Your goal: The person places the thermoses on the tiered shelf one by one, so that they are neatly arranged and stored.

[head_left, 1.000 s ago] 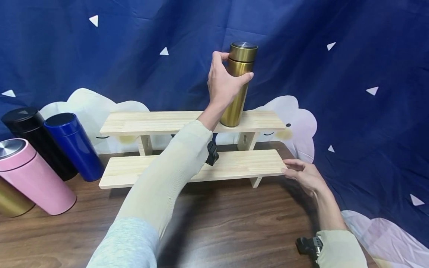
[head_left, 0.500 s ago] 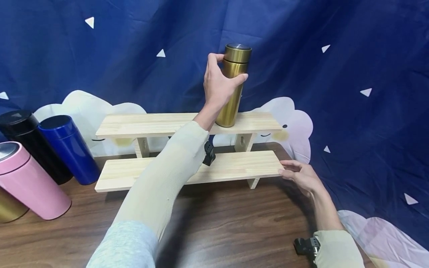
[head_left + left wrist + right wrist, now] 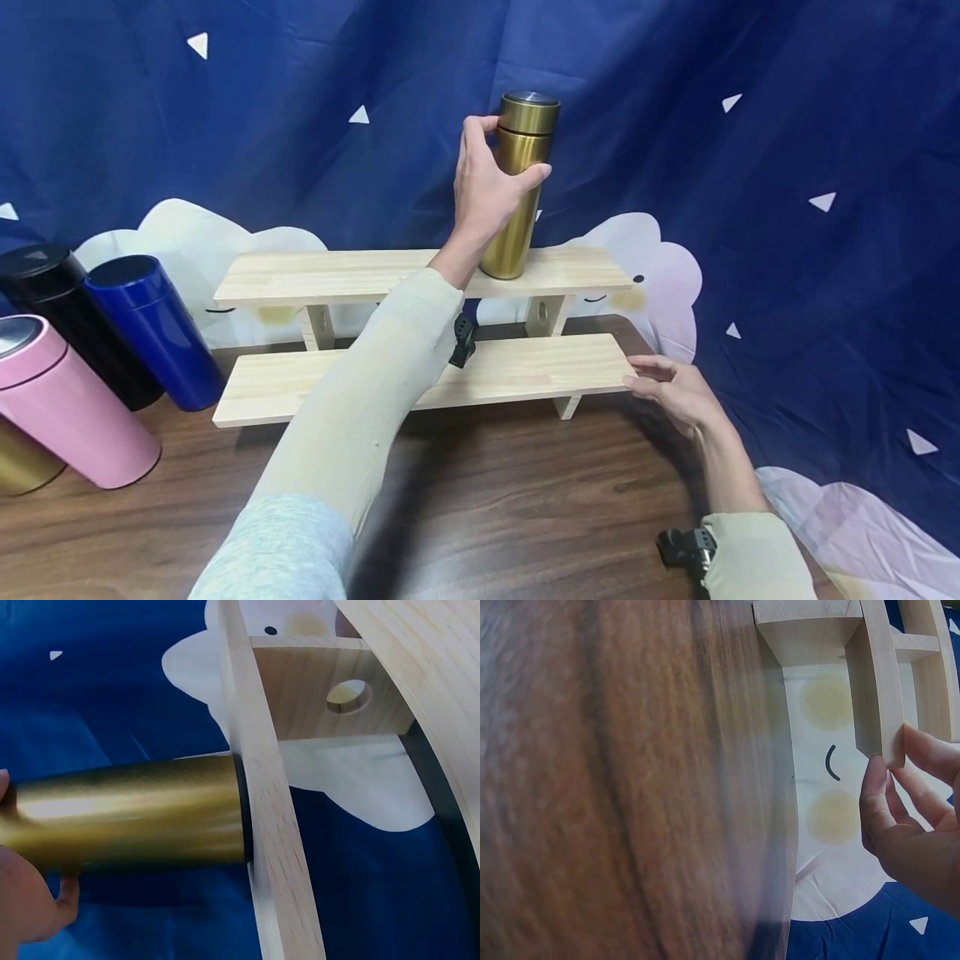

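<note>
A gold thermos (image 3: 514,237) with a steel-topped lid stands on the upper tier (image 3: 322,275) of a pale wooden two-tier shelf, right of its middle. My left hand (image 3: 483,192) grips it around the upper body from the left, thumb across the front. In the left wrist view, the base of the thermos (image 3: 150,814) meets the board's surface. At the right end of the lower tier (image 3: 555,367), my right hand (image 3: 675,396) pinches the board's corner. The right wrist view has the thumb and fingers of this hand (image 3: 919,840) on either side of the board end (image 3: 891,742).
Several more thermoses stand on the brown wooden table (image 3: 510,517) at the left: black (image 3: 97,342), blue (image 3: 168,342), pink (image 3: 82,408) and a second gold one (image 3: 22,458), cut off by the frame. A dark blue curtain (image 3: 660,133) with cloud prints hangs behind the shelf.
The whole head view has shifted slightly, moving the scene a little to the left. Both hands keep their holds on the gold thermos and the shelf corner.
</note>
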`<state>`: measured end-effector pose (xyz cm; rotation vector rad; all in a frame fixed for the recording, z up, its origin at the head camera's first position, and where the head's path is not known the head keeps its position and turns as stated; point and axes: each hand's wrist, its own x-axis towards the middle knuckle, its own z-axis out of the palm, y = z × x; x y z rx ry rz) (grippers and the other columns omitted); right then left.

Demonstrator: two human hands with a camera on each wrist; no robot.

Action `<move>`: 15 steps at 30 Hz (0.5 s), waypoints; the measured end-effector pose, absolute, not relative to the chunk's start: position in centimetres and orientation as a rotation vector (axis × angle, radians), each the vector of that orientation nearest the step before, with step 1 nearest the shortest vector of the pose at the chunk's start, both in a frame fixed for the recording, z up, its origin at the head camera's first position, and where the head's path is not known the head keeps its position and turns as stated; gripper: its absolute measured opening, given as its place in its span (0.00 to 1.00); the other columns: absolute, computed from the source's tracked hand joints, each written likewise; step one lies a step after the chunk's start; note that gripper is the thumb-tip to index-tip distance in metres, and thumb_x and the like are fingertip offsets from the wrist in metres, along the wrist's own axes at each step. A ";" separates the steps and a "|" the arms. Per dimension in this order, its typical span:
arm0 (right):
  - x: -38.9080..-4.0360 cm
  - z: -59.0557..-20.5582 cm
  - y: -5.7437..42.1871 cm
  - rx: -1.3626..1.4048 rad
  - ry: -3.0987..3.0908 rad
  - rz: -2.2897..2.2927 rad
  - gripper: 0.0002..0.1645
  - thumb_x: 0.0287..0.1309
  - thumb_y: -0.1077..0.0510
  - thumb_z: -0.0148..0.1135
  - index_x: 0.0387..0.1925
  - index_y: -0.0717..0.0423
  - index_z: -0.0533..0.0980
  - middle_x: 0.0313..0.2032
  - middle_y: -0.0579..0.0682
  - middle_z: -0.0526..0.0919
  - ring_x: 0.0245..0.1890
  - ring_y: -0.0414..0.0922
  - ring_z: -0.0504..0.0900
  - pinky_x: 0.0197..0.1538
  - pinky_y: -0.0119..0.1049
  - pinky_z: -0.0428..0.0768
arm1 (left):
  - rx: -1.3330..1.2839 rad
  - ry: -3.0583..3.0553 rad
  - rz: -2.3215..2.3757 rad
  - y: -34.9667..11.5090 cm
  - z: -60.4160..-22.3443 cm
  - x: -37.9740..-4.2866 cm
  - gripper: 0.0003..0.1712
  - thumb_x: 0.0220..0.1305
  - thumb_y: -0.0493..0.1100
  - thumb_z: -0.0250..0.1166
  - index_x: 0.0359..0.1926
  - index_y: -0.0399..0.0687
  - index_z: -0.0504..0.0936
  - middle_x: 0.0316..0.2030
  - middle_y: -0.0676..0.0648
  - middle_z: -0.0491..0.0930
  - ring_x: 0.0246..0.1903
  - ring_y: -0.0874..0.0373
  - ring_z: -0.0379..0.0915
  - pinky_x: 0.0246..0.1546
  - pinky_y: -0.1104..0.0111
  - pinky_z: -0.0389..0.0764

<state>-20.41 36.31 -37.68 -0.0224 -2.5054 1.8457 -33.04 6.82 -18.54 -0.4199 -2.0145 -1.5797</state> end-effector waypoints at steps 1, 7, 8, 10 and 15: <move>-20.4 -37.7 36.4 -0.022 -2.504 1.841 0.34 0.63 0.69 0.64 0.64 0.83 0.63 0.46 0.53 0.82 0.40 0.33 0.82 0.46 0.29 0.81 | -0.421 -2.020 -1.574 6.8 -18.5 -33.0 0.45 0.51 0.47 0.80 0.64 0.50 0.63 0.60 0.51 0.70 0.55 0.59 0.69 0.51 0.71 0.70; -20.4 -37.7 36.5 -0.015 -2.524 1.808 0.34 0.63 0.68 0.64 0.65 0.82 0.63 0.47 0.55 0.82 0.40 0.33 0.82 0.46 0.29 0.81 | -0.394 -2.085 -1.530 6.6 -18.8 -32.7 0.48 0.51 0.49 0.80 0.68 0.54 0.61 0.60 0.47 0.68 0.58 0.58 0.67 0.52 0.69 0.70; -20.4 -37.7 36.5 -0.015 -2.527 1.808 0.34 0.64 0.68 0.64 0.65 0.82 0.63 0.47 0.56 0.82 0.40 0.33 0.82 0.46 0.29 0.81 | -0.389 -2.096 -1.528 6.5 -18.8 -32.7 0.49 0.51 0.49 0.79 0.69 0.55 0.61 0.60 0.47 0.68 0.59 0.58 0.67 0.52 0.69 0.70; -20.5 -37.7 36.5 -0.014 -2.530 1.809 0.34 0.64 0.67 0.64 0.65 0.82 0.63 0.48 0.57 0.82 0.41 0.33 0.82 0.46 0.29 0.81 | -0.379 -2.109 -1.521 6.2 -18.9 -32.6 0.49 0.51 0.51 0.79 0.69 0.55 0.60 0.60 0.48 0.68 0.59 0.58 0.67 0.52 0.68 0.70; -20.5 -37.8 36.4 -0.020 -2.520 1.838 0.35 0.64 0.68 0.64 0.65 0.83 0.62 0.48 0.54 0.82 0.41 0.33 0.82 0.46 0.29 0.81 | -0.353 -2.125 -1.526 5.3 -19.2 -32.2 0.49 0.51 0.53 0.79 0.70 0.57 0.61 0.60 0.48 0.68 0.58 0.57 0.67 0.52 0.68 0.70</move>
